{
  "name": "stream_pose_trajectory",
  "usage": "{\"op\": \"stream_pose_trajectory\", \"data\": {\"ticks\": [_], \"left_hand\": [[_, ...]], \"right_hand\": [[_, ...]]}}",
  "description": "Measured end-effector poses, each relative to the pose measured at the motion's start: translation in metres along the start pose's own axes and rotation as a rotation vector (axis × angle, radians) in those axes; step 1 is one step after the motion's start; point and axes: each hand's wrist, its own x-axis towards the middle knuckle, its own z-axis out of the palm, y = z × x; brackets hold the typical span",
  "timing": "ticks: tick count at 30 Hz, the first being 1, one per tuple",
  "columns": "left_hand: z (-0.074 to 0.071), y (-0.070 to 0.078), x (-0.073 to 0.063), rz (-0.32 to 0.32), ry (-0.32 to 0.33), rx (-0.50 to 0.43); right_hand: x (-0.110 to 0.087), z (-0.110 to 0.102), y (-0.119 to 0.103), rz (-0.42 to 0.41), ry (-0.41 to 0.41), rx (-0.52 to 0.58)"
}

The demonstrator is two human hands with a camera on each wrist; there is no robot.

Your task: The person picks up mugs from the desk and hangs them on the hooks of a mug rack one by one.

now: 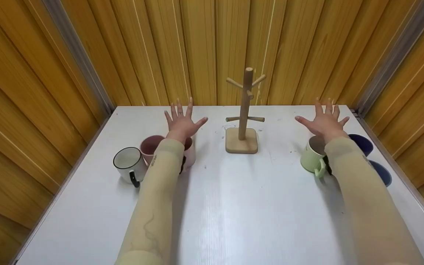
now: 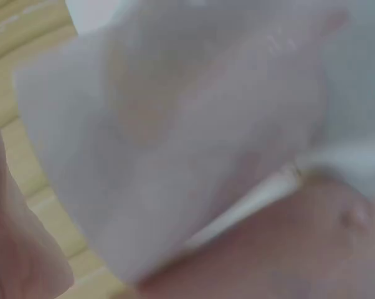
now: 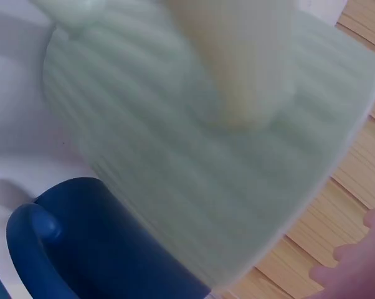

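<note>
Both hands reach forward over the table with fingers spread, holding nothing. My left hand (image 1: 183, 127) is above a group of mugs: a white mug with a black rim (image 1: 128, 162), a dusty-pink mug (image 1: 150, 144) and a pale pink mug (image 1: 189, 156), partly hidden by the forearm. Over on the other side, my right hand (image 1: 325, 123) hovers beyond a light green mug (image 1: 312, 156), with a dark blue mug (image 1: 363, 144) and a greyish-blue mug (image 1: 382, 173) partly behind the sleeve. The green mug (image 3: 206, 162) fills most of the right wrist view.
Between the hands stands a wooden mug tree (image 1: 246, 103) with several bare pegs and a square base. Wood-patterned panels (image 1: 197, 51) wall the white table (image 1: 234, 206) at the back and on both sides.
</note>
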Motion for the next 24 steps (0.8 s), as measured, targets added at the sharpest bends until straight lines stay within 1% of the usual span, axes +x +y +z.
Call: {"op": "stream_pose_trajectory", "data": {"ticks": [4,8,10,12,15,18,21,24], "left_hand": [[0.006,0.017,-0.006,0.038,-0.013,-0.088],[0.016,0.032,-0.015,0.067,-0.051,-0.193],[0.021,0.038,-0.020,0.079,-0.070,-0.243],[0.026,0.043,-0.026,0.092,-0.079,-0.266],[0.032,0.047,-0.034,0.111,-0.068,-0.232],[0.034,0.052,-0.043,0.122,-0.068,-0.180],[0.034,0.060,-0.053,0.122,-0.107,-0.171],[0.037,0.070,-0.063,0.126,-0.147,-0.179]], "right_hand": [[-0.003,-0.004,0.003,0.005,-0.027,0.035],[-0.009,-0.011,0.009,0.005,-0.075,0.084],[-0.014,-0.017,0.013,0.000,-0.092,0.108],[-0.019,-0.023,0.018,-0.011,-0.106,0.120],[-0.027,-0.029,0.024,-0.032,-0.124,0.125],[-0.036,-0.034,0.031,-0.058,-0.147,0.115],[-0.044,-0.037,0.038,-0.088,-0.161,0.110],[-0.054,-0.039,0.043,-0.112,-0.173,0.125]]}}
